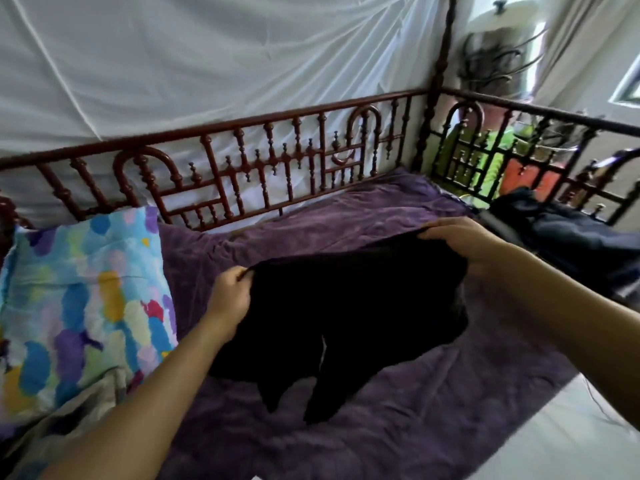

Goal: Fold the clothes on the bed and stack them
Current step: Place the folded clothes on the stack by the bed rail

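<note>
A black garment hangs spread out above the purple bed cover, its lower ends trailing onto the cover. My left hand pinches its top left edge. My right hand grips the top right edge, with the fingers curled over the cloth. Both arms reach in from the bottom of the view. A heap of dark blue clothing lies at the far right end of the bed.
A multicoloured pillow lies at the left on the bed. A carved red-brown wooden railing runs along the far side, a dark railing along the right end. White netting hangs behind. White floor shows at the bottom right.
</note>
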The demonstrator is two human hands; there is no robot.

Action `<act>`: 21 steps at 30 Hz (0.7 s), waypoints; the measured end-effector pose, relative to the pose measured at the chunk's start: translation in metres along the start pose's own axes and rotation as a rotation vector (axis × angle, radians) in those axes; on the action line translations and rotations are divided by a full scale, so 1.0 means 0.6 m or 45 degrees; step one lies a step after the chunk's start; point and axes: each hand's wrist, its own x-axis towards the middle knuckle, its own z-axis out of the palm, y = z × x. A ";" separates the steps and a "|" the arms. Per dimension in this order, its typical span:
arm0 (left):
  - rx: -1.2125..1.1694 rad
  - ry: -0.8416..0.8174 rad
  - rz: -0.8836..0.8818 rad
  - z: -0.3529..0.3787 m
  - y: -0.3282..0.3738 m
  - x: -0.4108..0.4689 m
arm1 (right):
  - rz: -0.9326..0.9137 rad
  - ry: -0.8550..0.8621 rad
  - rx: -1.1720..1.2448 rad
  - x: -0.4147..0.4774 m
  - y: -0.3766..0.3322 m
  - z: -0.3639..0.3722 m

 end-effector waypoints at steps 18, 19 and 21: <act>1.079 -0.464 -0.217 0.340 -0.115 0.034 | 0.468 0.187 -0.704 0.169 0.476 -0.244; 1.099 -0.510 -0.239 0.361 -0.134 0.023 | 0.521 0.180 -0.710 0.178 0.504 -0.263; 1.125 -0.589 -0.310 0.398 -0.173 -0.008 | 0.590 0.100 -0.788 0.190 0.558 -0.297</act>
